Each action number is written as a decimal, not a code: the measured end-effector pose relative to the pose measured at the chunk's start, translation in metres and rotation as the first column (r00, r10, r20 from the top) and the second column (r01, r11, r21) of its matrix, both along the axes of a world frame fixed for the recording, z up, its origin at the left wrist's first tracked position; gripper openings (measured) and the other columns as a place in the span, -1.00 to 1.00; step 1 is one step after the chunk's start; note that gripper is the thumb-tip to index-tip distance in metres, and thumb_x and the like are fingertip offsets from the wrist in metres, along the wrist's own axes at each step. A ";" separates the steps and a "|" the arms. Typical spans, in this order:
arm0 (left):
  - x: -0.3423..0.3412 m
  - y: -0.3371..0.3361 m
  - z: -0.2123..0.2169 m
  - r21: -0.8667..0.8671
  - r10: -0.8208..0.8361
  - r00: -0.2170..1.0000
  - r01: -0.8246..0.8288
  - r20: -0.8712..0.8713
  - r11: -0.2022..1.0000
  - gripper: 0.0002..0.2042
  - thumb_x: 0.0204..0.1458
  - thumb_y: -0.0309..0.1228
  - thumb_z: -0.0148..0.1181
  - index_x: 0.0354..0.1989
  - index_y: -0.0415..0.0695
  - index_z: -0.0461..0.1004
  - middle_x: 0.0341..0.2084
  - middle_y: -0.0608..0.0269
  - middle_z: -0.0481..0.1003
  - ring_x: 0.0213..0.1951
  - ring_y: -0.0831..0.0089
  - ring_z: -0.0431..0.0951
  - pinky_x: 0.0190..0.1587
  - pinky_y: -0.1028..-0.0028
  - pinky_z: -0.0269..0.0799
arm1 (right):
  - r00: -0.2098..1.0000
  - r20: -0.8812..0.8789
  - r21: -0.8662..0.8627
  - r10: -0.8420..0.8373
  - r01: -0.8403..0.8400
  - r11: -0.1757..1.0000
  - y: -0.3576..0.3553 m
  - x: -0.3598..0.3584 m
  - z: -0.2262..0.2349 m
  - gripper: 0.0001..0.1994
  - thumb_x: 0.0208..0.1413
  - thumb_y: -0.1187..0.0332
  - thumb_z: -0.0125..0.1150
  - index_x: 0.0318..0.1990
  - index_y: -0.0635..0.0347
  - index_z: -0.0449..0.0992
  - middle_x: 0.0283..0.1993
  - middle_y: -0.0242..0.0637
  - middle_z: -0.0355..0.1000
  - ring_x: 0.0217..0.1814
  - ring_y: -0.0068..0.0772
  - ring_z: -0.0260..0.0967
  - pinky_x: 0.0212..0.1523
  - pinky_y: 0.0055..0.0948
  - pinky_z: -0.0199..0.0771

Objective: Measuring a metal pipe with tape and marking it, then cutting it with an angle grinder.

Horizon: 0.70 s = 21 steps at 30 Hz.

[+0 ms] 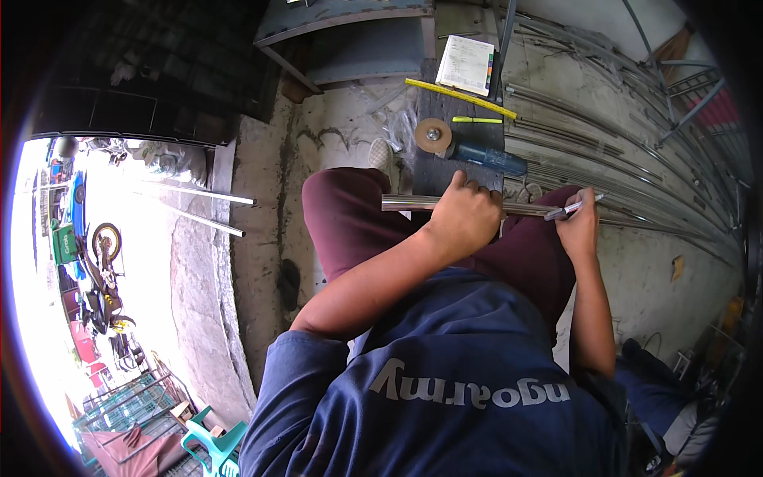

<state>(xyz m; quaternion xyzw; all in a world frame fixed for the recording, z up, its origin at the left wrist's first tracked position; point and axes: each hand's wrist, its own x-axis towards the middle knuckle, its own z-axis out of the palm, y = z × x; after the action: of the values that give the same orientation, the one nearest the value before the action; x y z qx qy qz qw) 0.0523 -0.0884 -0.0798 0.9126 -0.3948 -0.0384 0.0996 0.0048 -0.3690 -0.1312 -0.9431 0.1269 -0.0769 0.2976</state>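
A shiny metal tube [405,203] lies across my maroon-trousered knees. My left hand [465,215] is closed around it near its middle. My right hand [579,225] holds a pen-like marker [574,207] with its tip against the tube just right of my left hand. Beyond my hands, on a dark board [457,135], lie a blue angle grinder [477,155] with its tan disc [433,134], a yellow ruler [461,98] and a yellow-green pen [477,120].
A white notebook [466,65] lies at the board's far end. Several long metal tubes [604,151] lie on the concrete floor to the right. Two tubes [207,208] stick out at the left near a doorway with motorbikes [99,270] outside. A metal table [350,32] stands ahead.
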 end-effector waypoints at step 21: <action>-0.002 0.024 0.002 0.113 0.007 1.000 -0.005 -0.018 0.994 -0.90 0.16 -0.41 0.14 -0.20 -0.12 0.51 -0.40 0.08 0.68 -0.38 0.19 0.76 -0.43 0.24 0.66 | 0.959 -0.021 0.270 0.282 -0.267 0.925 0.015 -0.002 0.034 -0.42 -0.28 0.44 0.71 -0.18 0.17 0.33 -0.26 -0.17 0.52 -0.17 -0.04 0.48 -0.08 -0.13 0.46</action>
<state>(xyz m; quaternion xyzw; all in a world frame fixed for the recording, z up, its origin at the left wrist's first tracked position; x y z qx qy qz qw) 0.0499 -0.0640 -0.0780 0.9176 -0.3881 -0.0687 0.0515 0.0030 -0.3537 -0.0971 -0.9052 0.0115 0.0112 0.4246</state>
